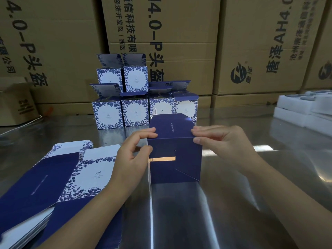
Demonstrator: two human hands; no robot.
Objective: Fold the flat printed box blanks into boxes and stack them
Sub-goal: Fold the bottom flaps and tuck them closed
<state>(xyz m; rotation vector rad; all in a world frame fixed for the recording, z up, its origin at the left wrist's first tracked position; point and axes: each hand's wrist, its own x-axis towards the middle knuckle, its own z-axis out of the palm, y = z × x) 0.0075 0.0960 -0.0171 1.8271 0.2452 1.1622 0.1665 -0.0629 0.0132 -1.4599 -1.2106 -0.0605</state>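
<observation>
A dark blue box (179, 164) stands on the steel table in the middle, its bottom flaps facing me with a small gap between them. My left hand (133, 155) pinches its upper left corner. My right hand (219, 141) pinches the upper right corner, thumb on the near face. A pile of flat blue-and-white printed blanks (59, 178) lies at my left. Behind stand several folded floral boxes (136, 112) in two tiers, lids open.
Large brown cartons (179, 42) wall off the back of the reflective steel table (233, 203). White foam trays (305, 108) lie stacked at the right edge. A small brown carton (16, 103) sits at the far left.
</observation>
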